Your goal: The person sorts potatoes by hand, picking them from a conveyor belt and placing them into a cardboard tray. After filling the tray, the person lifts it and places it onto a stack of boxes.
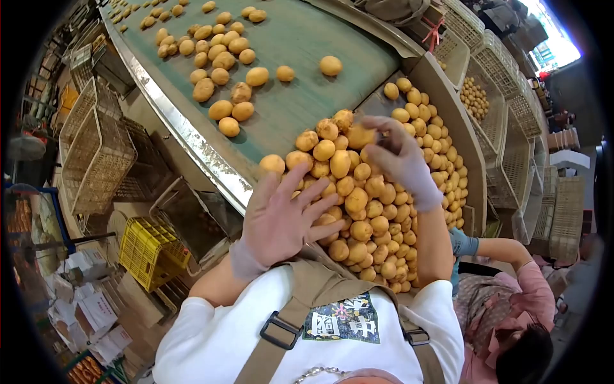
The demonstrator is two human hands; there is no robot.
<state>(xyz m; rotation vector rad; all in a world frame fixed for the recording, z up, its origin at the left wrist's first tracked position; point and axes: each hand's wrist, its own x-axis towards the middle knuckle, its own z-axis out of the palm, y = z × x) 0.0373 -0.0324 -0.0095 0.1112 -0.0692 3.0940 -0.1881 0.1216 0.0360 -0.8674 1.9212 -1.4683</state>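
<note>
Thin pale gloves cover both my hands. My left hand [288, 214], fingers spread wide, hovers over the near left edge of a heap of potatoes [358, 200] and holds nothing. My right hand [403, 157] curls its fingers and thumb around a potato [359, 136] above the heap's upper part; hand and potato are slightly blurred. Beneath the spread left hand, part of the heap is hidden. More potatoes lie scattered on the green conveyor belt [281, 102] beyond my hands.
A metal rail [185, 141] edges the belt on the left, and a board [457, 115] walls the heap on the right. Plastic crates [505, 160] line the right side. A yellow crate [150, 256] stands at lower left. A co-worker's blue-gloved hand [464, 243] is near my right arm.
</note>
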